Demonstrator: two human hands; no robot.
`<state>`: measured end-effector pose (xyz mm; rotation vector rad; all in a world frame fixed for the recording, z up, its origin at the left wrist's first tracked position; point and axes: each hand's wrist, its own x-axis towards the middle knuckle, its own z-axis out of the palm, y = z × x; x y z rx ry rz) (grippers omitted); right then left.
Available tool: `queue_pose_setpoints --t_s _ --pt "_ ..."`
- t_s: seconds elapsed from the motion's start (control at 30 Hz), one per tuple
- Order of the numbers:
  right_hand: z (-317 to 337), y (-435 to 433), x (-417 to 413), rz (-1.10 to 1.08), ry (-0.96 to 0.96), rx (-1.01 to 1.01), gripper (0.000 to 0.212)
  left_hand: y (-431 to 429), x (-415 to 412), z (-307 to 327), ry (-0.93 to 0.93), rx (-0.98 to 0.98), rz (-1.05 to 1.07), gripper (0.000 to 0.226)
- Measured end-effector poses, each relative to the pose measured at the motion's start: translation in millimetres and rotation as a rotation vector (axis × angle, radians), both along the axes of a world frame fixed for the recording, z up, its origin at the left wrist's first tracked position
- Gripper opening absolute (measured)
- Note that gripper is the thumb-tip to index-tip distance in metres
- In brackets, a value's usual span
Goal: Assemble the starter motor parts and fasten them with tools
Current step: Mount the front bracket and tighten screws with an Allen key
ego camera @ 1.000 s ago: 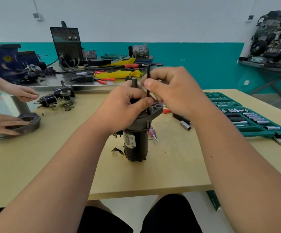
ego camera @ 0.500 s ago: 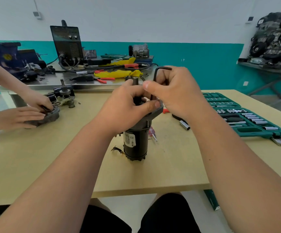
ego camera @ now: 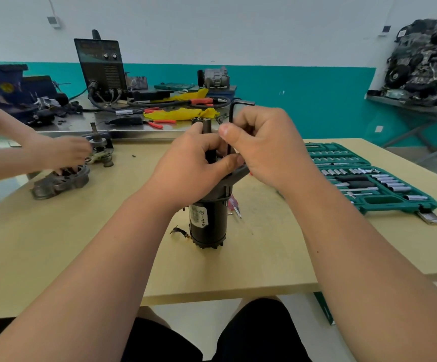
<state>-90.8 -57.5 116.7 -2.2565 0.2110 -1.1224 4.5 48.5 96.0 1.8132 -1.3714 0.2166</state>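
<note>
Left hand [ego camera: 188, 165] is gripping the starter motor [ego camera: 208, 220] steady; right hand [ego camera: 261, 145], at two o'clock, is pinching a hex key [ego camera: 242, 102].

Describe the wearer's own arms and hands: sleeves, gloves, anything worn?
Left hand and right hand are bare: no gloves, rings or watch seen. Left arm and right arm are uncovered to the frame edge, no sleeves in view. No tape, markings or cables. Fingers uncovered; visible thumbnails short.
</note>
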Motion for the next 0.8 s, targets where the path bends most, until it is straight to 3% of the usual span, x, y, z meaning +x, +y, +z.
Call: queue_pose_setpoints --t_s 0.1,0.2,0.3,0.33,0.37,0.43,0.5,0.57,0.63,0.7,0.8 --pt "-4.0 3.8 5.5 -0.123 -0.052 -0.079 0.037 -0.9 -1.3 0.6 0.007 -0.011 0.025 0.02" --pt "-6.8 5.2 7.5 -0.103 -0.095 -0.063 0.035 -2.4 -1.5 -1.1 -0.004 0.003 0.089 0.021" --pt "-9.2 -31.5 -1.5 -0.031 -0.251 0.288 0.024 -0.5 3.9 -2.3 0.019 0.051 0.127 0.017" --pt "-16.3 -49.3 -3.7 -0.062 -0.209 0.383 0.024 1.7 7.1 -1.7 0.045 0.068 0.125 0.014" --pt "-28.2 -65.3 -3.7 -0.138 -0.039 0.4 0.024 4.8 10.7 -0.7 0.079 0.079 0.115 0.015" --pt "-66.3 -90.9 3.8 -0.311 0.518 0.291 0.024 11.9 18.3 1.0 0.11 0.09 0.097 0.026" --pt "-101.8 -103.9 16.7 -0.415 0.859 0.131 0.024 18.6 24.0 0.5 0.106 0.089 0.078 0.031" --pt "-119.7 -106.1 25.9 -0.529 0.961 0.0 0.029 22.6 26.9 -2.7 0.115 0.057 0.042 0.032" --pt "-123.2 -100.0 31.4 -0.614 0.921 -0.195 0.034 22.6 28.6 -6.0 0.115 0.015 0.029 0.032" --pt "-122.8 -89.5 38.6 -0.524 0.863 -0.344 0.034 21.3 30.1 -7.2 0.141 -0.029 0.023 0.032" --pt "-117.2 -70.3 47.0 -0.267 0.946 -0.179 0.028 20.1 29.9 -6.9 0.13 -0.019 0.034 0.031"
